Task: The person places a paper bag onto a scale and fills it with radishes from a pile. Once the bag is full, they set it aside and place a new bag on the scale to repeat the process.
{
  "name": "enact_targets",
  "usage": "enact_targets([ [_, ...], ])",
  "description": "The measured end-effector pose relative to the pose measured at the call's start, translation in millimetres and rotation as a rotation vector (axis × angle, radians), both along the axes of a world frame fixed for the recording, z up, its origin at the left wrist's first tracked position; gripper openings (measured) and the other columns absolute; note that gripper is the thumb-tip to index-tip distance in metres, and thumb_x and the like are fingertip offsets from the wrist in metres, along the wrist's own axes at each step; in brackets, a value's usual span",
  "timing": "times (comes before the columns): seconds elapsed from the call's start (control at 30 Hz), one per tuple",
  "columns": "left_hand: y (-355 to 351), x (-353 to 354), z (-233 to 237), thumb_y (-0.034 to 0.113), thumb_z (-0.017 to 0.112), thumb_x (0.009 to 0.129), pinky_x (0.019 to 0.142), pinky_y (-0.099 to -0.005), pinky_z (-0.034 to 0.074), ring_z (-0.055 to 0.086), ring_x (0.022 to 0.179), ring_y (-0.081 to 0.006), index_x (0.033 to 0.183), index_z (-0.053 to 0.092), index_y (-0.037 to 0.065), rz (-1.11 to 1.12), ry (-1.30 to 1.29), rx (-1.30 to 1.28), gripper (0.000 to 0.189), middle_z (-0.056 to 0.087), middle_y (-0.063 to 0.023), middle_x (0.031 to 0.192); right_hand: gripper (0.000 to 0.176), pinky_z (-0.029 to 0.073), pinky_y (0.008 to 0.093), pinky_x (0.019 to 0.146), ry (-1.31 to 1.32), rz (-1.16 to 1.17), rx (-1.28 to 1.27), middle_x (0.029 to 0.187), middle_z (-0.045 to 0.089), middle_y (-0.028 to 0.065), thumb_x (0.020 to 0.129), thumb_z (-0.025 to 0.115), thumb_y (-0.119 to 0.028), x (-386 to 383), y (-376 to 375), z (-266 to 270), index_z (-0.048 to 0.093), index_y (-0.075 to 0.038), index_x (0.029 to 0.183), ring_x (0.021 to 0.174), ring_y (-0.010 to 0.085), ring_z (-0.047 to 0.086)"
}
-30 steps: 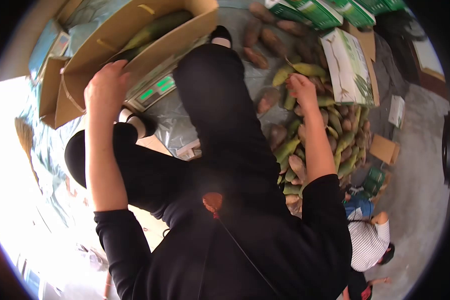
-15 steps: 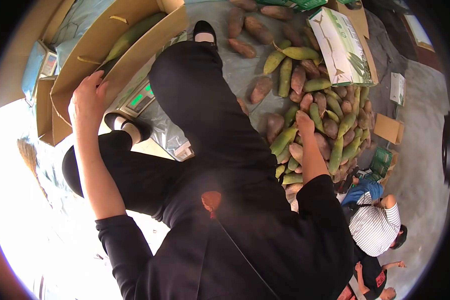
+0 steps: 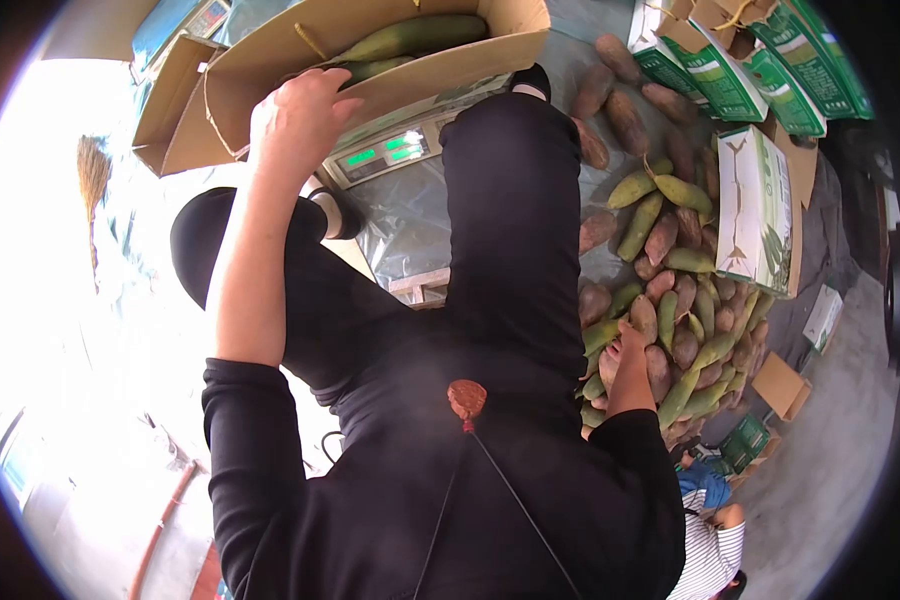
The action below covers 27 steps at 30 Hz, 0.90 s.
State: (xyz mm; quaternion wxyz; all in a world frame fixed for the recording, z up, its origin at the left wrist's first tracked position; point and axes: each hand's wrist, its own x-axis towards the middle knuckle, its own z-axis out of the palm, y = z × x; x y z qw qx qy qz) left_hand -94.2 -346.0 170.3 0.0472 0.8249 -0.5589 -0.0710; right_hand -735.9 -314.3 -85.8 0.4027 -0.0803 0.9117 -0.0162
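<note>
My left hand (image 3: 300,120) is at the near wall of an open cardboard box (image 3: 460,62), fingers bent over the edge and thumb outside. Long green produce (image 3: 415,38) lies inside, close to the fingertips. Under the box, a scale (image 3: 395,150) shows lit green digits. On the right, my right hand (image 3: 628,350) reaches into a pile of green and reddish-brown produce (image 3: 685,348), its fingers curled round a reddish-brown piece (image 3: 608,370) partly hidden by the hand.
A white and green carton (image 3: 755,205) lies beside the pile. More green cartons (image 3: 790,75) stand at the upper right. A small brown box (image 3: 780,385) is at the right. A person in a striped shirt (image 3: 705,555) is at the lower right. A broom (image 3: 93,175) is at the left.
The view has turned, shifting the box and pile rightward. My left hand stays at the box wall. My right hand has moved down along the pile's near side, fingers now round a piece.
</note>
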Motion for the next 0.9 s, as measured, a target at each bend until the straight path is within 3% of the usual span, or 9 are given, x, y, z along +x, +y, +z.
enact_targets([
  [0.23,-1.3,-1.9,0.2,0.027,0.062,0.082,0.081,-0.0379,0.049,0.062,0.094,-0.0272,0.111,0.063,0.012,-0.009,-0.053,0.101,0.032,0.065,-0.0075,0.100,0.041,0.048,0.0433,0.078,0.036,-0.110,0.058,0.106,0.050,0.0083,0.079,0.074,-0.025,27.8,-2.4,-6.4,0.055,-0.012,0.113,0.091,0.0266,0.048],
  [0.33,1.3,-0.2,-5.1,0.028,0.064,0.082,0.075,-0.0423,0.050,0.063,0.087,-0.0307,0.095,0.063,0.009,-0.029,-0.035,0.012,0.023,0.064,-0.0108,0.089,0.049,0.049,0.0448,0.073,0.056,0.037,0.003,0.112,0.052,0.0104,0.074,0.078,-0.025,36.5,-2.6,-11.9,0.055,-0.011,0.115,0.096,0.0303,0.051],
  [0.4,1.1,0.0,-3.0,0.027,0.064,0.082,0.074,-0.0425,0.051,0.063,0.087,-0.0310,0.093,0.063,0.008,-0.029,-0.039,0.016,0.022,0.064,-0.0110,0.088,0.059,0.051,0.0453,0.071,0.067,0.422,-0.085,0.119,0.052,0.0158,0.069,0.081,-0.022,19.1,5.3,-30.8,0.053,-0.003,0.117,0.102,0.0316,0.054],
  [0.5,3.2,-1.2,0.1,0.025,0.064,0.082,0.072,-0.0428,0.051,0.064,0.085,-0.0313,0.091,0.063,0.008,-0.017,-0.054,0.039,0.019,0.063,-0.0112,0.087,0.059,0.051,0.0447,0.071,0.234,0.653,-0.150,0.115,0.057,0.0196,0.068,0.081,-0.018,10.3,10.3,-36.6,0.053,0.007,0.114,0.098,0.0304,0.058],
  [0.57,5.1,-0.2,1.4,0.023,0.064,0.081,0.071,-0.0427,0.051,0.064,0.084,-0.0311,0.090,0.063,0.008,-0.027,-0.044,0.053,0.017,0.063,-0.0108,0.086,0.058,0.051,0.0394,0.075,0.179,0.699,-0.266,0.109,0.060,0.0207,0.068,0.080,-0.015,34.9,0.5,0.3,0.053,0.012,0.111,0.095,0.0285,0.060],
  [0.7,8.6,1.3,3.7,0.020,0.063,0.081,0.069,-0.0423,0.052,0.065,0.080,-0.0296,0.085,0.064,0.007,-0.021,-0.084,0.055,0.014,0.063,-0.0111,0.082,0.031,0.049,0.0317,0.076,-0.278,0.757,-0.665,0.100,0.061,0.0097,0.077,0.071,-0.007,43.5,-33.3,29.5,0.057,0.002,0.103,0.088,0.0194,0.059],
  [0.77,10.2,6.7,2.0,0.021,0.062,0.081,0.072,-0.0422,0.051,0.064,0.084,-0.0300,0.089,0.065,0.008,0.019,-0.055,0.102,0.015,0.063,-0.0112,0.085,0.044,0.047,0.0295,0.078,-0.621,0.365,-0.918,0.102,0.059,0.0071,0.080,0.065,-0.001,64.8,-62.4,67.4,0.049,0.003,0.120,0.092,0.0162,0.057],
  [0.83,10.5,9.2,4.6,0.021,0.062,0.082,0.076,-0.0422,0.050,0.062,0.088,-0.0304,0.093,0.066,0.010,0.061,-0.019,0.159,0.016,0.062,-0.0112,0.087,0.039,0.046,0.0305,0.083,-0.401,0.593,-0.789,0.107,0.058,0.0060,0.083,0.061,0.001,114.0,-102.0,149.2,0.048,0.002,0.120,0.096,0.0166,0.055],
  [0.9,9.5,9.4,10.3,0.023,0.060,0.083,0.076,-0.0429,0.050,0.062,0.088,-0.0310,0.088,0.066,0.007,0.098,-0.018,0.255,0.017,0.063,-0.0122,0.086,0.040,0.044,0.0312,0.087,-0.361,0.721,-1.095,0.111,0.056,0.0077,0.084,0.061,-0.001,160.6,-131.7,195.7,0.048,0.001,0.121,0.101,0.0163,0.054],
])
